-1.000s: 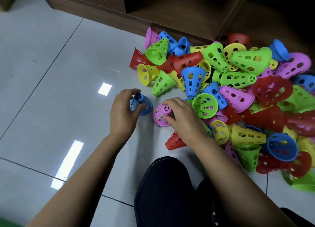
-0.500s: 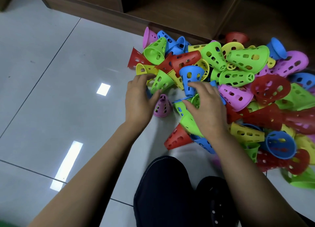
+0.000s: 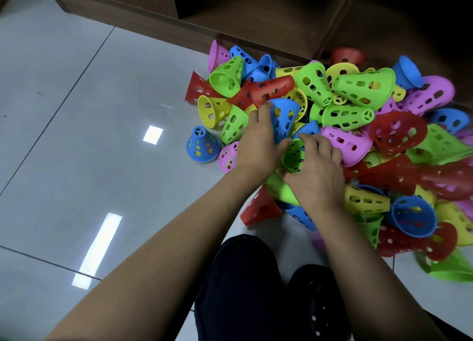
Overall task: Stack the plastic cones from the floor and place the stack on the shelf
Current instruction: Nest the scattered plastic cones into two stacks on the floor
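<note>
A big pile of perforated plastic cones [image 3: 358,115] in red, green, blue, yellow and pink lies on the tiled floor in front of the wooden shelf [image 3: 256,15]. My left hand [image 3: 258,143] wraps around a blue cone [image 3: 285,118] at the pile's near-left edge. Just to its right, my right hand [image 3: 317,171] grips a green cone [image 3: 294,157] whose mouth faces me. A blue cone stack [image 3: 202,146] with yellow showing through its holes stands upright on the floor, apart from both hands. A pink cone [image 3: 227,157] beside it is partly hidden by my left wrist.
Bare grey floor tiles [image 3: 89,136] stretch to the left of the pile. My dark-clothed knees [image 3: 256,289] are at the bottom centre. A red cone [image 3: 258,209] and a blue one [image 3: 302,218] lie under my right forearm. The shelf's lower compartments are open and dark.
My left hand let go of the blue cone stack, which now stands on the floor at the left. Both hands moved right into the pile and closed on a blue and a green cone.
</note>
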